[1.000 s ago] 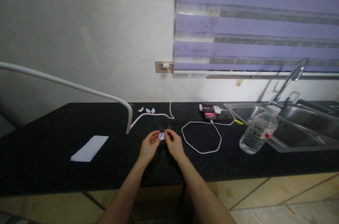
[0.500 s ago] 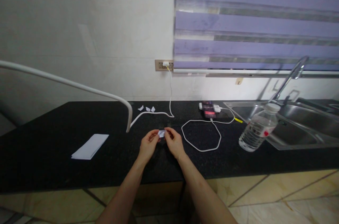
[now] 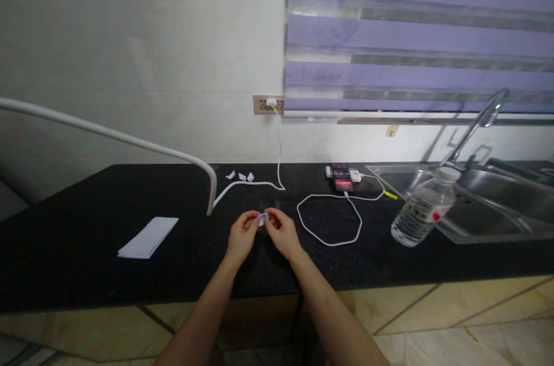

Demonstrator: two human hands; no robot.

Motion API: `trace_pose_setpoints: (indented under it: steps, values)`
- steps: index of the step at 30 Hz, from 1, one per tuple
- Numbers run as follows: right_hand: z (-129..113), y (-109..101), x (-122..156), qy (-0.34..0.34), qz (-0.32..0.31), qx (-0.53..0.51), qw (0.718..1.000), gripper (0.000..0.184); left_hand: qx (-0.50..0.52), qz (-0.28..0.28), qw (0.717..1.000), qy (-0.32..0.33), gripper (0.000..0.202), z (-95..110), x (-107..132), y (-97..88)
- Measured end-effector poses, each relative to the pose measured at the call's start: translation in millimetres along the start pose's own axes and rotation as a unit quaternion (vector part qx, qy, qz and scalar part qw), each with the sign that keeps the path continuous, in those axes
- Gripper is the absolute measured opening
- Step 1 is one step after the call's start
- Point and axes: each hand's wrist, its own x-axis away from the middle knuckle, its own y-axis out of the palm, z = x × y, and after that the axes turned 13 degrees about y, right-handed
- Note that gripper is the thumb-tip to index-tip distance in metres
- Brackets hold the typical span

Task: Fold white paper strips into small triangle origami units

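Observation:
Between my two hands is a small piece of folded white paper (image 3: 262,219), held just above the dark countertop. My left hand (image 3: 242,236) pinches its left side with thumb and fingers. On the other side, my right hand (image 3: 281,234) grips the paper and covers part of it. Beyond the hands, several small folded paper pieces (image 3: 242,177) lie near the wall. To the left rests a flat stack of white paper (image 3: 148,238).
A white cable (image 3: 255,184) runs behind my hands, and a looped cable (image 3: 329,243) leads to a blurred phone (image 3: 343,176). At the right stand a water bottle (image 3: 424,210) and a steel sink (image 3: 489,236) with a faucet (image 3: 476,123). A white tube (image 3: 108,132) crosses the left.
My right hand has shifted slightly left, closer to my left hand, and less of the paper piece shows between them. The things on the counter have stayed in place.

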Motion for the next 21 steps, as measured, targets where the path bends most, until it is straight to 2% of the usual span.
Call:
trace_pose_setpoints:
  steps: [4,10,14,21]
  values:
    - [2.7,0.4,-1.9,0.036,-0.021,-0.062,0.997,0.023,0.007,0.014,1.0,0.017,0.028,3.4,2.3,0.6]
    - [8.6,0.9,-8.0,0.114,0.007,-0.157,0.981,0.013,0.002,-0.064,0.996,0.061,0.031,9.2,9.3,3.4]
    - [7.4,0.4,-7.4,0.114,-0.003,-0.176,0.978,0.012,-0.044,-0.062,0.992,0.097,0.026,4.4,8.8,3.9]
    - [1.2,-2.1,-3.0,0.061,-0.052,-0.135,0.988,0.026,-0.05,-0.01,0.999,0.013,0.031,11.3,4.4,0.4]
